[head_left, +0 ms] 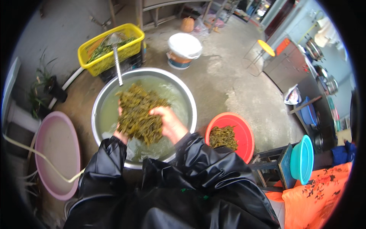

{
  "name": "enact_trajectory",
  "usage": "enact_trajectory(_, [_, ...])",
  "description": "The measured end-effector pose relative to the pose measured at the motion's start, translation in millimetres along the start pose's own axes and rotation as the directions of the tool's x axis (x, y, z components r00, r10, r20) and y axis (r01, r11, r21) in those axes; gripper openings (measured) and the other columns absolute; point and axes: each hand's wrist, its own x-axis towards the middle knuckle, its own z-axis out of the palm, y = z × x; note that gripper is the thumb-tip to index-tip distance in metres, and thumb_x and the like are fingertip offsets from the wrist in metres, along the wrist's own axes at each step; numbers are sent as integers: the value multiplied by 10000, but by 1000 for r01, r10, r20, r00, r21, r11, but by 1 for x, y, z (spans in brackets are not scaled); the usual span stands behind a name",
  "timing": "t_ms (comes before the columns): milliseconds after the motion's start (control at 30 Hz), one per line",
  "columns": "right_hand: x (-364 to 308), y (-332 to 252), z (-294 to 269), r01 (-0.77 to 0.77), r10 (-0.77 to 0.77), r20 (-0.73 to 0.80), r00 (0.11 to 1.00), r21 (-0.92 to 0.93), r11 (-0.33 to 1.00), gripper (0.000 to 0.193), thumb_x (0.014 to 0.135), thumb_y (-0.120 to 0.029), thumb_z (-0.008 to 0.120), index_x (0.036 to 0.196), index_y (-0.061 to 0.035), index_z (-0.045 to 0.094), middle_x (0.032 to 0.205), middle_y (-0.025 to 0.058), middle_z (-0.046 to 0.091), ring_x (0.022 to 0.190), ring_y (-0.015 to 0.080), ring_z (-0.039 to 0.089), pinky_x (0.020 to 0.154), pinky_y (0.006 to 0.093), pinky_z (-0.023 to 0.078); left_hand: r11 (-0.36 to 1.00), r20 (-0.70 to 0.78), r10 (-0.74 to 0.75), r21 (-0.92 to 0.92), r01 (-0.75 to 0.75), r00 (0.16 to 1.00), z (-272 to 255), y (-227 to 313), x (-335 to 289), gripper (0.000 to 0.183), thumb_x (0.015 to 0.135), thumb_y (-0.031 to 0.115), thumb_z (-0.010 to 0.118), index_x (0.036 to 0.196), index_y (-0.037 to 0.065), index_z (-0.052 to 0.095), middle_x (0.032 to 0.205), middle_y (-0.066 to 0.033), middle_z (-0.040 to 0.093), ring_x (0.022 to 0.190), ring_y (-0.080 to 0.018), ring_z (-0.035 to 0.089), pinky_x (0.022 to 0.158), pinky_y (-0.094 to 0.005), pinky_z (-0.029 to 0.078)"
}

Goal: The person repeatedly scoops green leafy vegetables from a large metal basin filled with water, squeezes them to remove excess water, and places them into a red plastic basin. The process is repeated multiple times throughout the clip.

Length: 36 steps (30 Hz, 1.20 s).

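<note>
Above a wide metal basin (191,110) of cloudy greenish water, both my hands hold up a large clump of wet olive-brown leafy greens (141,110). My right hand (170,123) grips its right side, with the thumb laid over the leaves. On the other side, my left hand (121,136) supports the clump from the left and below; most of its fingers are hidden behind the greens. A metal tap (117,63) reaches over the basin's far rim. To the right, a red basin (244,133) holds more of the same greens.
A yellow basket (103,65) of greener leaves stands far left, near a white lidded bucket (185,47). At left leans a pink tub (57,152), crossed by a pale hose (45,159). A turquoise basin (302,160) tilts at right beside a dark stand (284,164).
</note>
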Motion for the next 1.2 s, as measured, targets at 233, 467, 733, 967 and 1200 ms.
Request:
enact_trajectory(233, [17,25,-7,-65,66,14,998,-84,994,269,692,-219,683,878,-26,656,1265,226,538,1137,323,547,939,468,461,993,-169,30,117,-10,985,-19,-9,-38,675,950,613,328,1400,117,411,1338,-76,519,1195,-242,523,997,-424,444])
enact_trajectory(467, [51,45,-37,99,-221,-149,964,-572,814,529,818,-326,652,1095,121,596,1016,191,664,917,234,634,818,338,498,975,-220,82,220,-32,972,-29,-12,-28,587,982,533,375,1385,111,429,1308,-61,541,1183,-223,530,1000,-405,441])
enact_trajectory(733, [45,63,-62,22,-56,-62,997,-449,893,620,934,-500,500,1227,43,557,1200,162,607,1075,230,573,923,355,453,955,-182,49,297,7,982,-27,-10,-28,668,948,617,358,1453,180,332,1460,-36,400,1334,-231,395,1097,-420,338])
enact_trajectory(967, [15,48,-45,-36,-11,351,936,128,991,551,949,-439,518,1322,-35,509,1286,90,592,1132,223,577,1003,372,436,943,-163,-94,303,140,982,-26,-7,-35,734,937,651,356,1459,135,331,1442,-57,428,1294,-255,436,1099,-419,337])
enact_trajectory(1200, [17,53,-60,-22,-4,316,949,79,997,579,931,-465,539,1349,-66,488,1323,66,565,1168,207,554,1015,360,423,935,-249,-145,281,215,957,-39,-2,-38,727,943,639,346,1466,134,348,1464,-71,410,1295,-257,433,1078,-389,342])
